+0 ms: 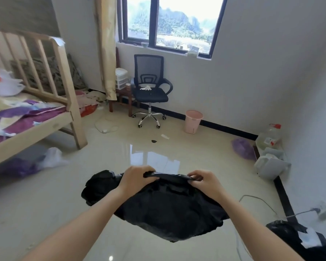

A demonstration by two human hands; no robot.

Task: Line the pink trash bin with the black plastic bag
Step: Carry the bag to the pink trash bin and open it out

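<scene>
1. Black plastic hangs in mid-air in front of the person: the bag (pixel 164 208) is held up by its top edge, above the floor (pixel 94 166) and touching nothing else, most likely so its mouth can be found and worked open before it goes near the bin.
2. Its top edge runs taut between the two hands, while the rest droops in a crumpled mass, with one bunched lobe sticking out past the left wrist.
3. Left hand (pixel 135 178): fingers curled and pressed together on the bag's upper edge, thumb side toward the middle, pinching the film in a bunch.
4. Right hand (pixel 205 180): fingertips closed in a finer pinch on the same edge, as if separating the two layers; whether the layers have parted I cannot tell.
5. Pink and upright, the bin (pixel 193 121) stands against the far wall's black skirting, just right of the chair (pixel 151 85) and well apart from the bag; it looks unlined.
6. My reading: this is the opening step, with carrying the bag across and fitting it over the rim still to come.
</scene>
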